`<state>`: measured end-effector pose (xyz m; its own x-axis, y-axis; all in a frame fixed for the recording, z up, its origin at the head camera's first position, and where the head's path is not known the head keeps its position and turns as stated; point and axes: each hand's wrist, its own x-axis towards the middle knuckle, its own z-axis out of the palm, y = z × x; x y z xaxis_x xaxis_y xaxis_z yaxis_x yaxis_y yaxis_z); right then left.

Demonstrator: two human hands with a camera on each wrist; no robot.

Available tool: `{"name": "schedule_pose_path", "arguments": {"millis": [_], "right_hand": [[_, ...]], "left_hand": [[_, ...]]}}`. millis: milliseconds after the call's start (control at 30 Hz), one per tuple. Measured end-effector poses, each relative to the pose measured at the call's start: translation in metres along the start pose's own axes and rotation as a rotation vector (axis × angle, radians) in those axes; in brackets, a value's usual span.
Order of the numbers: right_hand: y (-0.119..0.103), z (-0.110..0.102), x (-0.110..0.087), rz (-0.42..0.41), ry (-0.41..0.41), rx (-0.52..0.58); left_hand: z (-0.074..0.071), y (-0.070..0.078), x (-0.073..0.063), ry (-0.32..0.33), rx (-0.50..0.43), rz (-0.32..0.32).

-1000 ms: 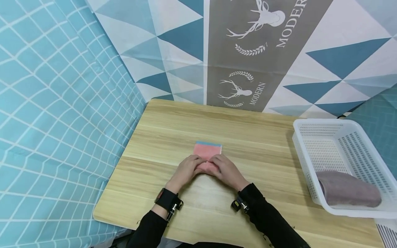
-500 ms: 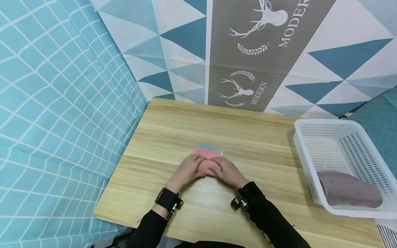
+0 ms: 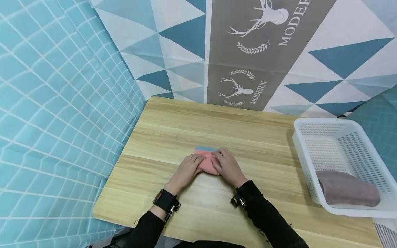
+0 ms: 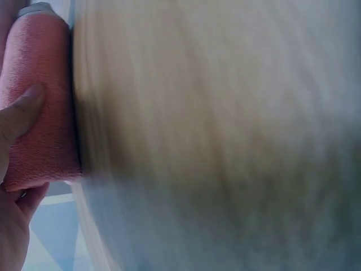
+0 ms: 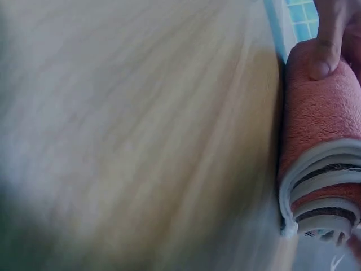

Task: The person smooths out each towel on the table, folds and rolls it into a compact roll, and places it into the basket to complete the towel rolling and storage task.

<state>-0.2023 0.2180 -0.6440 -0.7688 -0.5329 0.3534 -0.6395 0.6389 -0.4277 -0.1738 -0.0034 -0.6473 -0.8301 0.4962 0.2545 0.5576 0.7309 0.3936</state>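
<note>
A coral-pink towel (image 3: 207, 166), partly rolled, lies on the wooden table between both hands, its blue far edge showing. My left hand (image 3: 187, 168) grips the roll's left end. In the left wrist view, its thumb presses on the pink fabric (image 4: 48, 73) and other fingers curl at the end. My right hand (image 3: 227, 167) holds the right end with bent fingers and thumb over the cloth. The right wrist view shows layered pale and dark edges on the roll (image 5: 321, 113); only a sliver of the right hand appears there.
At the right stands a white perforated basket (image 3: 299, 148) with a rolled mauve-grey towel (image 3: 347, 188) inside. The wooden table (image 3: 173, 127) meets a patterned cloth at the back and a blue checked cloth on the left.
The flat pink stretch beyond the roll has become shorter. My right hand has shifted forward and now covers the right part of the blue edge. The left hand stays nearly in place.
</note>
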Motion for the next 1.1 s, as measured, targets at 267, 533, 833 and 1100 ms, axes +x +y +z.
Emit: {"name": "schedule_pose_path", "arguments": {"millis": [267, 533, 833, 1100], "right_hand": [[0.000, 0.002, -0.011, -0.276, 0.010, -0.106], [0.001, -0.007, -0.006, -0.162, -0.111, -0.044], [-0.004, -0.017, 0.008, -0.022, -0.288, 0.079], [0.003, -0.020, 0.012, 0.112, -0.385, 0.273]], "left_hand": [[-0.005, -0.002, 0.005, -0.118, -0.058, -0.075], [-0.010, 0.003, 0.012, -0.172, -0.077, -0.100], [-0.004, 0.021, 0.011, -0.097, 0.259, -0.079], [0.001, 0.023, 0.017, -0.019, 0.340, -0.012]]}}
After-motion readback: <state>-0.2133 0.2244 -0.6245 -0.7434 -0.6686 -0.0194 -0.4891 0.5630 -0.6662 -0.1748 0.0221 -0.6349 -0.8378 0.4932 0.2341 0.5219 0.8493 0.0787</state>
